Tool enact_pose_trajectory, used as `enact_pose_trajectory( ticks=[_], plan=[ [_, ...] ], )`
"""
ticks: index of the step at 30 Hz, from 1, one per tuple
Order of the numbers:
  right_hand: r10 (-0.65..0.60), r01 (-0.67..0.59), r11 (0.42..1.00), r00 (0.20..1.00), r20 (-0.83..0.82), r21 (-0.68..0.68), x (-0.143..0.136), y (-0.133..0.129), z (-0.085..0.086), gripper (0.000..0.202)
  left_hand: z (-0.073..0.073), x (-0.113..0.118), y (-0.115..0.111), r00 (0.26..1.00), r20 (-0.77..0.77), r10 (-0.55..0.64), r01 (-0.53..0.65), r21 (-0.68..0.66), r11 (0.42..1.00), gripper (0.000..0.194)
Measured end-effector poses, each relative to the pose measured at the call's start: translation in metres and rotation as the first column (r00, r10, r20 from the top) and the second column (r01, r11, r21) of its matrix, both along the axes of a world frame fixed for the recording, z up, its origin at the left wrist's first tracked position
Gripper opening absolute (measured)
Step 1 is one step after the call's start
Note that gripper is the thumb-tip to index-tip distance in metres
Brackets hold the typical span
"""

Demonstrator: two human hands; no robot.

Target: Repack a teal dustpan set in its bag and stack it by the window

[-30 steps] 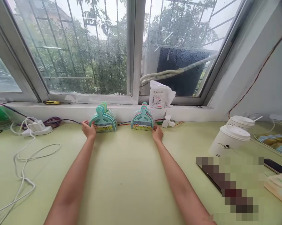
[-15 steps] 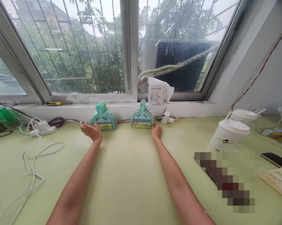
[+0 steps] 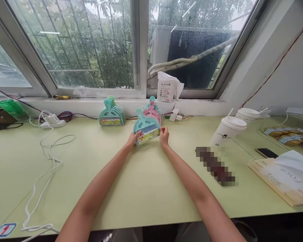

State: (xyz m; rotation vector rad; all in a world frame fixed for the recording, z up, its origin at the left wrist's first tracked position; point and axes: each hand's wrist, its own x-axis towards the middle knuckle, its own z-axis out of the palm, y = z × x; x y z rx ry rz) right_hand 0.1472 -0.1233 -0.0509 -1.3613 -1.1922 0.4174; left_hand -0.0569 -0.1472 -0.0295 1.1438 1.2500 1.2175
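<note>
A teal dustpan-and-brush set (image 3: 143, 123) in clear wrap is held up off the stack, leaning toward me with its handle tilted left. My left hand (image 3: 134, 138) grips its lower left corner, thumb across the printed label. At its right edge, my right hand (image 3: 164, 136) is closed on the wrap with curled fingers. Directly behind stands a stack of similar sets with a pink dustpan set (image 3: 152, 109) now at the front. Farther left, another stack of teal dustpan sets (image 3: 111, 112) leans upright near the wall, apart from both hands.
A white package (image 3: 165, 90) sits on the sill. White charging cables (image 3: 50, 151) trail along the left beside a power strip (image 3: 53, 123). To the right are paper cups (image 3: 228, 131), a blurred dark object (image 3: 215, 168), a phone (image 3: 266, 153) and a paper bag (image 3: 282, 178).
My left hand has moved right from the left stack to the right one. The front teal set has come forward and tilted between both hands, exposing the pink one. The view has tipped down.
</note>
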Motion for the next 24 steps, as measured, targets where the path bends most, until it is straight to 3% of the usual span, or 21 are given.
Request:
enact_pose_trajectory(
  ticks=[4, 7, 9, 12, 16, 24],
  plan=[
    [0.321, -0.298, 0.946, 0.919, 0.231, -0.130, 0.000, -0.017, -0.004, 0.049, -0.001, -0.042, -0.030, 0.975, 0.203, 0.093, -0.075, -0.093, 0.993, 0.040],
    [0.432, -0.334, 0.901, 0.727, 0.534, -0.275, 0.000, -0.002, -0.001, 0.037, 0.001, -0.082, -0.051, 0.959, 0.262, 0.103, -0.079, -0.103, 0.992, 0.035],
    [0.465, -0.296, 0.884, 0.622, 0.630, -0.361, -0.004, 0.017, 0.001, 0.044, 0.005, -0.099, -0.057, 0.958, 0.273, 0.090, -0.067, -0.092, 0.993, 0.036],
    [0.418, -0.183, 0.901, 0.609, 0.674, -0.393, -0.012, 0.049, 0.001, 0.054, 0.008, -0.106, -0.055, 0.949, 0.303, 0.085, -0.058, -0.099, 0.993, 0.040],
    [0.305, -0.078, 0.941, 0.620, 0.723, -0.330, -0.021, 0.075, -0.002, 0.057, 0.008, -0.103, -0.049, 0.934, 0.349, 0.082, -0.034, -0.140, 0.989, 0.038],
    [0.264, -0.006, 0.948, 0.571, 0.777, -0.318, -0.024, 0.080, -0.005, 0.055, 0.010, -0.104, -0.055, 0.939, 0.342, 0.028, 0.032, -0.167, 0.985, 0.033]
  ],
)
